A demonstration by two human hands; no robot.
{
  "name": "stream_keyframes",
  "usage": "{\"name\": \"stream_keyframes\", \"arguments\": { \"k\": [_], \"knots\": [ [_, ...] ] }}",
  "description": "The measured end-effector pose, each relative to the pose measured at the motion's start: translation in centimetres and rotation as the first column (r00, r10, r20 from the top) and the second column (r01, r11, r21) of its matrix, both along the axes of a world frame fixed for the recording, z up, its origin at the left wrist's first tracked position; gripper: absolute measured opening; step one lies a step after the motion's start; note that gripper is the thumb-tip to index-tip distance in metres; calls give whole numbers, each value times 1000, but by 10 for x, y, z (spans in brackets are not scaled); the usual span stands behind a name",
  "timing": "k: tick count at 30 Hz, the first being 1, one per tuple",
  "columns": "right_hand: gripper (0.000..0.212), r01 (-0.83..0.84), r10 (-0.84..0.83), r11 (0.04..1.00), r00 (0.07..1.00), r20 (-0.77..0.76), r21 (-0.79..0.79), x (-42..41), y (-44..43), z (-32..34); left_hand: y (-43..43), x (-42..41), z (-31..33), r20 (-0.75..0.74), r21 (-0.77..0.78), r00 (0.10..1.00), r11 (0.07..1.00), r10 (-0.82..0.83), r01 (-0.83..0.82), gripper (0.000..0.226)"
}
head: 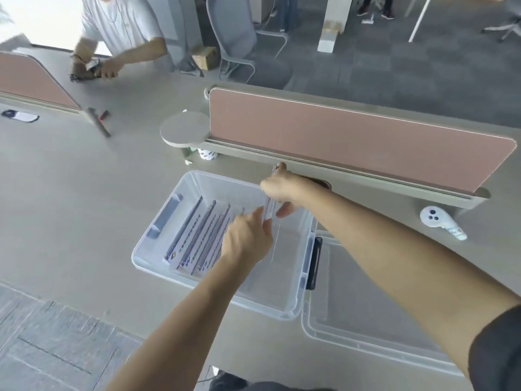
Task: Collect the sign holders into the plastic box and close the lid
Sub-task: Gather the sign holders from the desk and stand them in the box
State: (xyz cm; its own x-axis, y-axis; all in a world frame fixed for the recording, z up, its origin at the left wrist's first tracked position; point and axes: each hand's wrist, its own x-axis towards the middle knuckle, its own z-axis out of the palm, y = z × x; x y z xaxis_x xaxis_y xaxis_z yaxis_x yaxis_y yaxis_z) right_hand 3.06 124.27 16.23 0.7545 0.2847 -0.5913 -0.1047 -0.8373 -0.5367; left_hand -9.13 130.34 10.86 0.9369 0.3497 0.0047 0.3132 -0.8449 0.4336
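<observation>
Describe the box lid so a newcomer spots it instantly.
Find the long pink desk divider; in front of it sits the open plastic box of sign holders. The lid lies flat against the box's right side: clear, shallow, holding nothing.

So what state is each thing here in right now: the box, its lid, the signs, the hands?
plastic box: open, partly filled.
lid: off, lying flat on the desk right of the box.
sign holders: several stacked leaning inside the box's left part.
clear sign holder: held over the box by both hands.
left hand: gripping its lower end.
right hand: gripping its upper end.
</observation>
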Motion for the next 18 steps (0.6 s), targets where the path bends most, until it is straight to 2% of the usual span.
{"name": "stream_keyframes", "arguments": {
  "k": [3,4,6,7,9,13,18],
  "knots": [
    [45,5,-5,1000,1000,3,-13,3,10,-13,18,1,-10,-12,-114,991,985,-130,128,24],
    [38,16,-16,1000,1000,23,-5,3,12,-19,27,1,-14,-45,-202,983,965,-180,167,28],
    [36,1,0,1000,999,33,-7,2,16,-31,47,0,-24,-132,-386,946,894,-297,227,51],
    [48,3,-2,1000,1000,26,-13,1,17,-36,56,-2,-31,-155,-451,924,857,-350,249,62],
    [59,46,-46,999,999,10,-9,0,17,-45,71,-7,-45,-161,-527,892,801,-422,284,69],
    [58,85,-84,996,994,69,-9,-4,17,-56,98,-11,-69,-97,-507,882,785,-462,355,65],
    [52,146,-145,989,989,26,-25,-16,16,-59,114,-10,-76,-44,-558,879,742,-474,372,77]
  ]
}}
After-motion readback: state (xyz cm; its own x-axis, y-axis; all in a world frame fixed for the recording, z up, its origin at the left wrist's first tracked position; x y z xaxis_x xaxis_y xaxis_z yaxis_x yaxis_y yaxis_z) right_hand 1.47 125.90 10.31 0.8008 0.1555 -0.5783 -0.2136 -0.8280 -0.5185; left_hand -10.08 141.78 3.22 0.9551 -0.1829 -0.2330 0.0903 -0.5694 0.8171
